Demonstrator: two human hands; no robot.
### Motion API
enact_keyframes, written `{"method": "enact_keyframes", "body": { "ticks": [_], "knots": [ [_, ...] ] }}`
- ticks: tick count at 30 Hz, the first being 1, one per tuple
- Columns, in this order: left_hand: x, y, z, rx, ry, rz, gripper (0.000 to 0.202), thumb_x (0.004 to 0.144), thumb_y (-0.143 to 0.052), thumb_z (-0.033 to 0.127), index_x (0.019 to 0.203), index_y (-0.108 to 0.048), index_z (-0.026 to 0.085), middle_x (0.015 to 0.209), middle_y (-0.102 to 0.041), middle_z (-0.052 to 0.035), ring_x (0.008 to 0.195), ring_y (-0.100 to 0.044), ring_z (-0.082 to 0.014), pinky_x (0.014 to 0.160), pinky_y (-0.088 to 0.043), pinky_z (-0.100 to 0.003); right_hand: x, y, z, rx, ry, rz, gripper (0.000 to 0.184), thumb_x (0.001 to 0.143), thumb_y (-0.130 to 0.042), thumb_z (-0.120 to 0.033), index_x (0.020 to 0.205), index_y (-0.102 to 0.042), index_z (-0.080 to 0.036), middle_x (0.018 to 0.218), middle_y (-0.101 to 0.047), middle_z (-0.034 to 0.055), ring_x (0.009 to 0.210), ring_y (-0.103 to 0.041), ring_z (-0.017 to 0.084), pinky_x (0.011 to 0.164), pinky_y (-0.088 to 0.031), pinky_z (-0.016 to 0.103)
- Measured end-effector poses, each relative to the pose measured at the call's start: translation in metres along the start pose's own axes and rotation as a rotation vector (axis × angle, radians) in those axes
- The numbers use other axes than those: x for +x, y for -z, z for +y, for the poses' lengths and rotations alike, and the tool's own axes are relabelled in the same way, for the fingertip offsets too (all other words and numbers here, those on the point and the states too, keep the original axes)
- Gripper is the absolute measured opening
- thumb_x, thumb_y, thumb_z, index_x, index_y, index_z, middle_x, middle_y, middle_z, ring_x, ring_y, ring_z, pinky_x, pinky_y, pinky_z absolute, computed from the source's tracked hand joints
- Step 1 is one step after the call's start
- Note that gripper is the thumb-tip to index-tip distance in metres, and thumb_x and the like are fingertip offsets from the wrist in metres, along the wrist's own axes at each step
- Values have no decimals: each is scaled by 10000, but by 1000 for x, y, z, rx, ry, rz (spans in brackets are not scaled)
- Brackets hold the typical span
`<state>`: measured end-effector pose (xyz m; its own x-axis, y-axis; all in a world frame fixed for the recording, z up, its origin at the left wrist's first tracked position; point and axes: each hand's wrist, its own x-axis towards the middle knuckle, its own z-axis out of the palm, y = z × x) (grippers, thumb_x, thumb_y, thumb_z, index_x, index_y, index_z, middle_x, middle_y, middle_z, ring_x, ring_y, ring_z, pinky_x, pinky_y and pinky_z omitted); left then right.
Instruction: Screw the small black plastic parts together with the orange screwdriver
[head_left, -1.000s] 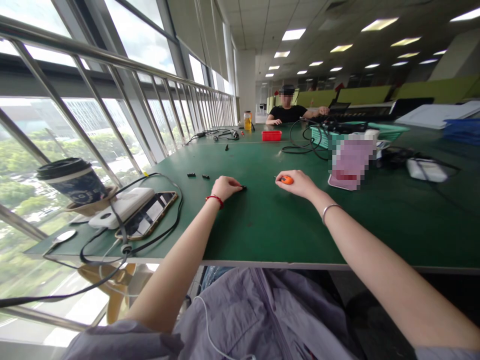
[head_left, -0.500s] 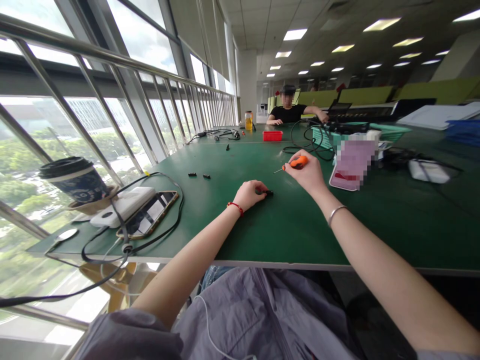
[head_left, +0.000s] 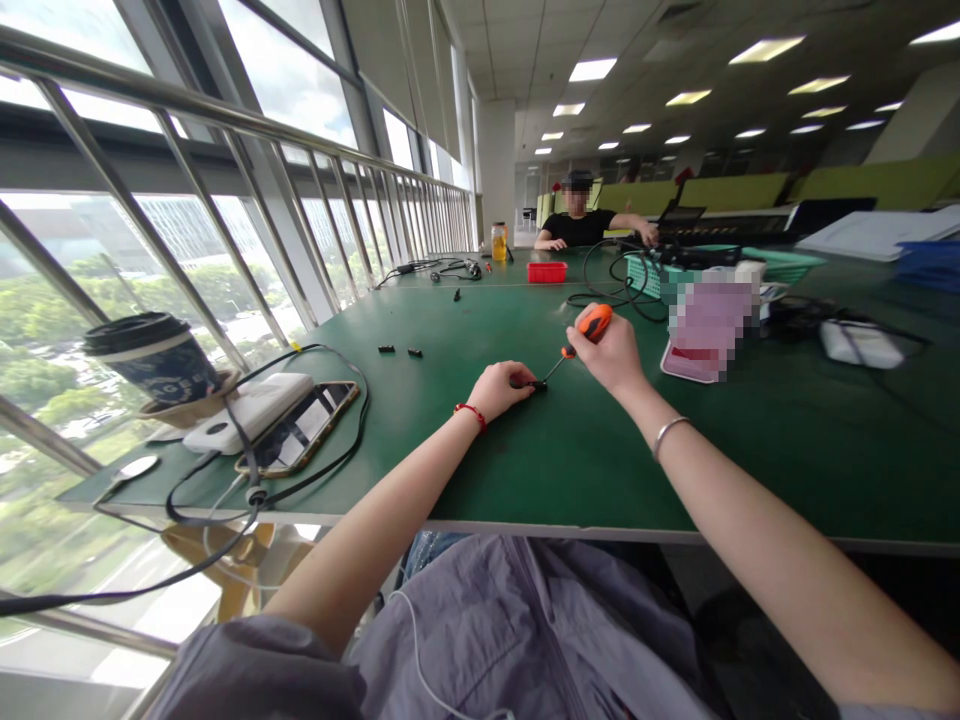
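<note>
My left hand (head_left: 501,388) rests on the green table (head_left: 570,450) with its fingers pinched on a small black part (head_left: 534,384). My right hand (head_left: 611,350) grips an orange-handled screwdriver (head_left: 589,328), tilted so its tip points down onto that black part. Two more small black parts (head_left: 397,350) lie farther left on the table. A red cord circles my left wrist and a silver bangle my right.
At the left edge stand a lidded paper cup (head_left: 154,362), a white power bank (head_left: 247,410), a phone (head_left: 300,425) and looping cables. A pink blurred item (head_left: 705,330), a white device (head_left: 859,343), a teal basket and red tray (head_left: 545,271) lie beyond. Another person sits at the far end.
My left hand slid the black part to the right and toward me. My right hand lifted the screwdriver off the table and tilted its tip down onto the part.
</note>
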<state>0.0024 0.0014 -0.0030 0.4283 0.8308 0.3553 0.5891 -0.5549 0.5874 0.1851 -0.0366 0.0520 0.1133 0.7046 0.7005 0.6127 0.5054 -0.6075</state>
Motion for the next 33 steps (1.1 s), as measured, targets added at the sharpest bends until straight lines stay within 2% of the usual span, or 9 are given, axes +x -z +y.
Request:
{"method": "enact_keyframes", "body": {
  "ticks": [19, 27, 33],
  "knots": [
    [-1, 2, 2, -53, 32, -6, 127, 717, -662, 194, 823, -713, 145, 814, -724, -47, 738, -647, -138, 752, -537, -251, -1, -1, 1, 49, -19, 32, 157, 679, -555, -314, 596, -450, -231, 563, -514, -2, 533, -495, 134, 585, -431, 273],
    [-2, 2, 2, -62, 27, -15, 149, 722, -658, 193, 844, -718, 133, 846, -728, -61, 757, -647, -143, 756, -531, -253, -1, -1, 3, 77, -29, 9, 158, 689, -565, -317, 618, -458, -225, 576, -509, -6, 550, -532, 144, 596, -442, 279],
    [0, 1, 1, -80, 34, -20, 159, 721, -654, 190, 851, -716, 122, 833, -722, -56, 737, -635, -135, 745, -523, -250, 0, -3, 8, 123, 31, 73, 315, 761, -569, -446, 577, -470, -211, 532, -475, -22, 528, -465, 116, 555, -387, 252]
  ]
}}
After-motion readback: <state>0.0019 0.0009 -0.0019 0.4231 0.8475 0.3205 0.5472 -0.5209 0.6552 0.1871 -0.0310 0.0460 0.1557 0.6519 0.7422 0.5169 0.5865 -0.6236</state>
